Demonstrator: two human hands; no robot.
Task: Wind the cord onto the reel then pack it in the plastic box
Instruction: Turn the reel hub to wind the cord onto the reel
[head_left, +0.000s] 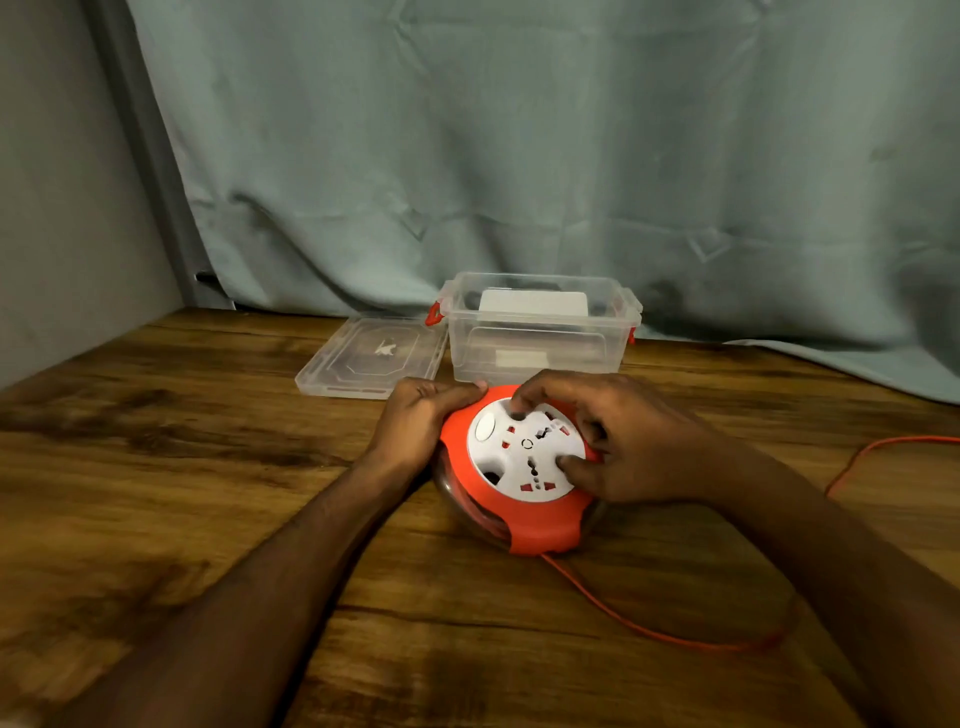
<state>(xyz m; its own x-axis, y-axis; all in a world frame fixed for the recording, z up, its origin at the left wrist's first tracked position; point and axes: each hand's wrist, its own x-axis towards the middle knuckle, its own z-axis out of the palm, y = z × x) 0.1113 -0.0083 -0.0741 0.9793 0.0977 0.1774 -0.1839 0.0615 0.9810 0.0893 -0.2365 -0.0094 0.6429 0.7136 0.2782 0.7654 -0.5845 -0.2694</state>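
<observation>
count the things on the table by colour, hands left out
Orange and white: 1, the reel
Orange: 1, the cord
Clear plastic: 2, the box and its lid, which lies flat beside it
Total: 4

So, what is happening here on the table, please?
A person is winding an orange cord onto a round orange and white reel on the wooden table. The left hand grips the reel's rim, and the right hand has its fingertips in the recesses of the white face. Much cord lies loose on the table to the right. Behind, the clear plastic box stands open, its lid flat beside it.
</observation>
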